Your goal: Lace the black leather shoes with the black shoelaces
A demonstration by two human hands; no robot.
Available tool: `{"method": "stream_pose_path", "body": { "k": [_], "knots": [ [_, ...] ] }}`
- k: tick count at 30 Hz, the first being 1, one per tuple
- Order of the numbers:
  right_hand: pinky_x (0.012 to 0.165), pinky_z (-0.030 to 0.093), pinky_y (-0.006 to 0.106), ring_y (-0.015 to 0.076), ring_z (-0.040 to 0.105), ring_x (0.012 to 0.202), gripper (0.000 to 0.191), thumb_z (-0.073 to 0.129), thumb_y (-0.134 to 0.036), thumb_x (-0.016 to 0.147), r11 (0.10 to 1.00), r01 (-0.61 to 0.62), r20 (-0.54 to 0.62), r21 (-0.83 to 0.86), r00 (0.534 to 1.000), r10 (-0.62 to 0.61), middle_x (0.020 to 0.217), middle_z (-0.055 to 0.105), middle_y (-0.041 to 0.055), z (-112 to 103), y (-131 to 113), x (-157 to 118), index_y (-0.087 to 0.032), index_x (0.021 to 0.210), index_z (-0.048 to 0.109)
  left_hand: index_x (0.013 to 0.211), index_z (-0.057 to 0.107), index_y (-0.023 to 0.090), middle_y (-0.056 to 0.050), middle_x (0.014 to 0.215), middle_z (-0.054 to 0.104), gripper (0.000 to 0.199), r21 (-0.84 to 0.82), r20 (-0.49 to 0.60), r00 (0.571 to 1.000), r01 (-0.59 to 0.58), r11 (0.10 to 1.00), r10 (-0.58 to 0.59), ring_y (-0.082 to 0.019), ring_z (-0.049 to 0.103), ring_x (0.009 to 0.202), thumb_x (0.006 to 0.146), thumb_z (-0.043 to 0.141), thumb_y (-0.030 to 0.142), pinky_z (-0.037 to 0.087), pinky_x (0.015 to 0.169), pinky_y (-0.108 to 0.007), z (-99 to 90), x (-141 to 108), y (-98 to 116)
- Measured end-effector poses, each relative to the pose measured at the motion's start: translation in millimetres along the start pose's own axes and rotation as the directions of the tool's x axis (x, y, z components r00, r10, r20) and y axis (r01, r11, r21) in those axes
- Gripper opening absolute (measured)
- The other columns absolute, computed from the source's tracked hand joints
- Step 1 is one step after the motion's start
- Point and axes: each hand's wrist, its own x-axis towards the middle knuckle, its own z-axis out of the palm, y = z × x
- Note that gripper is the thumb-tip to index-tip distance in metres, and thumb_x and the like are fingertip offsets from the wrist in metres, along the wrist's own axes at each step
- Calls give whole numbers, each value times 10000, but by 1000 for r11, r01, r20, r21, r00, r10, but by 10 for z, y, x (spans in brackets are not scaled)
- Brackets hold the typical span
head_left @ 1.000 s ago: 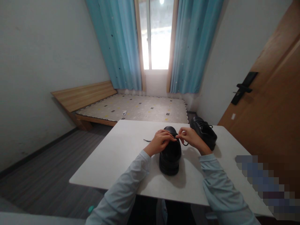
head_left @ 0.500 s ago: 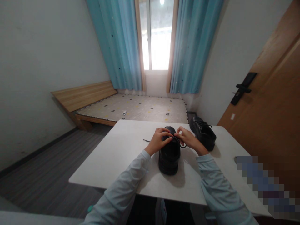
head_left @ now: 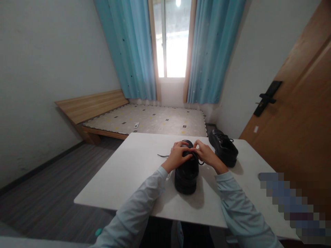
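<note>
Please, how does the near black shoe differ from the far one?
The left hand and right hand are at the near shoe; neither is on the far shoe. The near shoe points almost straight ahead; the far shoe points ahead and leftward. Both are black and stand upright.

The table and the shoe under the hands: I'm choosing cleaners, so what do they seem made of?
Shoe: probably smooth black leather or imitation, judging by its soft sheen. Table: perhaps laminate or painted board; its white top looks even and grainless.
</note>
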Motion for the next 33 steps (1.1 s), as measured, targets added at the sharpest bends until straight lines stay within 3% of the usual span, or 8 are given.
{"method": "stream_pose_path", "body": {
  "k": [5,9,13,18,20,23,27,33],
  "knots": [
    [481,316,230,149,499,423,180,442,-403,854,999,32,1,-37,999,-32,430,498,-63,4,16,6,-228,815,459,775,697,210,-49,1077,612,72,4,-64,998,0,1000,0,-238,506,1083,703,695,200,394,965,-419,42,1,37],
    [516,341,245,155,509,473,258,397,-442,882,995,60,11,-80,998,-59,469,508,-40,-19,19,9,-227,800,513,773,672,211,-54,1019,612,41,20,-116,992,-42,999,44,-235,514,1037,733,675,219,394,943,-430,36,-19,44],
    [636,401,278,176,551,672,373,378,-462,895,979,143,-132,-147,978,-163,688,592,40,-60,30,36,-209,717,587,813,620,195,-58,934,614,48,23,-215,975,-48,999,52,-224,526,970,802,596,235,392,921,-417,-37,-51,64],
    [804,454,336,223,566,936,323,528,-504,821,971,237,-146,-30,960,-238,959,602,79,-89,40,36,-210,870,652,826,552,173,-51,854,606,111,-265,-343,937,-25,964,-71,-188,558,885,865,501,264,431,853,-355,-161,-64,19],
    [891,440,376,249,539,1058,404,642,-517,730,968,251,-81,13,965,-249,1079,596,77,-81,47,21,-223,1008,622,841,531,170,-45,855,598,147,-461,-353,925,-39,887,-143,-172,574,888,875,492,307,449,851,-341,-208,-59,-25],
    [1001,377,421,264,500,1157,650,721,-514,643,971,233,25,44,972,-234,1222,556,87,-53,64,-2,-221,1189,527,849,477,174,-23,862,580,206,-736,-321,912,-71,673,-255,-160,604,900,863,513,376,480,851,-351,-273,-59,-68],
    [1044,338,434,267,493,1181,579,670,-510,700,974,223,120,28,967,-225,1236,557,95,-32,67,-16,-220,1185,540,870,387,198,2,897,590,291,-916,-209,930,-78,394,-303,-178,656,871,839,538,445,507,828,-403,-334,-78,-44],
    [1035,354,434,256,491,1183,581,680,-480,698,974,193,140,120,968,-209,1250,543,83,-31,120,-10,-225,1186,492,865,352,210,6,847,613,338,-962,-131,943,-47,269,-307,-163,658,811,823,549,482,517,793,-397,-360,-102,11]
  ]
}}
